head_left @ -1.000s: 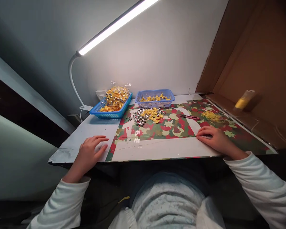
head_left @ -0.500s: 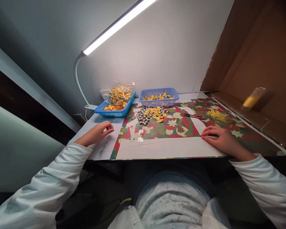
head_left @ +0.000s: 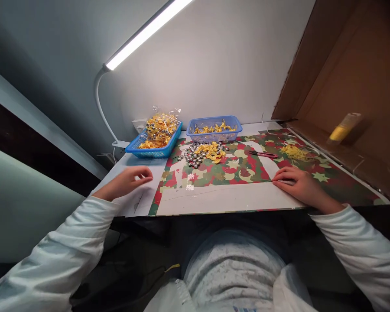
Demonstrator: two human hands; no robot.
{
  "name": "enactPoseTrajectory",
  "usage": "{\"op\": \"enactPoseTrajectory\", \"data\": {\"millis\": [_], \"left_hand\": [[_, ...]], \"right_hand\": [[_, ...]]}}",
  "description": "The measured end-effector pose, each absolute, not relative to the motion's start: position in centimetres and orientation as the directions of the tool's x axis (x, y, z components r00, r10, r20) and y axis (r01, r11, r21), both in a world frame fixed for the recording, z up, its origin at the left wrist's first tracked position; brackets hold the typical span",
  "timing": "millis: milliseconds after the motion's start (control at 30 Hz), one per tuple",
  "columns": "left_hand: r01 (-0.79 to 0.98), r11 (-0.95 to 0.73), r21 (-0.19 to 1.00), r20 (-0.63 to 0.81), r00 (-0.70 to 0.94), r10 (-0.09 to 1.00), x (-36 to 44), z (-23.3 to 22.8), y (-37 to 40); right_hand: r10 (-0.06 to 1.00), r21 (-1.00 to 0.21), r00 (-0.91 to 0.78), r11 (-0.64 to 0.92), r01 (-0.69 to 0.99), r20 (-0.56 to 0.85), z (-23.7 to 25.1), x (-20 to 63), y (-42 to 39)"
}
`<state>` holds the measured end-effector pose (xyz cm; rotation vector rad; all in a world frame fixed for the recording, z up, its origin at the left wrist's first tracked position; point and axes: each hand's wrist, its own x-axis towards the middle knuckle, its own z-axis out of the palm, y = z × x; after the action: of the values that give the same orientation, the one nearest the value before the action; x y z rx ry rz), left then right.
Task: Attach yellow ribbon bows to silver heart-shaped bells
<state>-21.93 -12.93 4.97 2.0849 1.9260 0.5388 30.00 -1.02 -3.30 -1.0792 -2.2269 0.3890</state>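
Observation:
My left hand point(head_left: 127, 180) hovers just over the white table left of the camouflage-and-star patterned mat point(head_left: 243, 171), fingers loosely curled, holding nothing. My right hand point(head_left: 298, 185) lies flat on the mat's near right part, fingers spread and pointing left, empty. Beyond the hands, a heap of small silver bells and yellow bows point(head_left: 203, 153) lies on the mat. A red-handled cutter point(head_left: 263, 154) lies to its right, and a tuft of yellow thread point(head_left: 294, 152) further right.
Two blue baskets stand at the back: the left basket point(head_left: 152, 145) piled with bagged yellow pieces, the right basket point(head_left: 213, 128) with loose bows. A white clamp lamp point(head_left: 123, 52) arches overhead. A cardboard wall point(head_left: 351, 65) and a yellow bottle point(head_left: 343, 128) close the right side.
My left hand has lifted off the table's near edge and moved forward toward the mat, fingers curling. My right hand has stayed in place. The view shifted slightly.

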Motion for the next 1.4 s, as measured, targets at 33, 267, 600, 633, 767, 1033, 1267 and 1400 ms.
{"op": "enactPoseTrajectory", "data": {"millis": [33,267,600,633,767,1033,1267,1400], "left_hand": [[0.892,-0.096,0.441,0.119,0.047,0.992,-21.9,5.1,-13.3],[0.876,-0.083,0.474,0.164,0.004,0.986,-21.9,4.8,-15.1],[0.946,-0.17,0.276,0.425,0.039,0.904,-20.0,3.9,-16.5],[0.949,-0.222,0.223,0.461,0.098,0.882,-19.1,3.3,-17.0],[0.935,-0.345,0.081,0.488,0.265,0.832,-13.8,-0.2,-19.8],[0.919,-0.393,0.023,0.303,0.368,0.879,-6.8,-3.5,-20.7],[0.926,-0.376,-0.019,0.31,0.363,0.879,-7.7,-3.9,-21.4],[0.918,-0.398,-0.01,0.398,0.369,0.84,-7.7,-4.4,-22.5]], "right_hand": [[0.78,-0.506,-0.47,0.625,0.594,0.413,-3.2,30.0,-1.1],[0.809,-0.531,-0.42,0.588,0.61,0.413,-2.8,29.5,-1.8],[0.795,-0.528,-0.432,0.606,0.595,0.426,-3.1,29.7,-1.7],[0.795,-0.528,-0.432,0.606,0.595,0.425,-3.1,29.8,-1.7],[0.816,-0.538,-0.406,0.577,0.615,0.411,-3.5,30.2,-1.5],[0.839,-0.529,-0.367,0.54,0.655,0.402,-3.8,30.7,-1.3],[0.866,-0.546,-0.332,0.495,0.676,0.374,-4.1,30.8,-1.0],[0.868,-0.539,-0.32,0.489,0.685,0.38,-4.0,30.8,-1.1]]}}
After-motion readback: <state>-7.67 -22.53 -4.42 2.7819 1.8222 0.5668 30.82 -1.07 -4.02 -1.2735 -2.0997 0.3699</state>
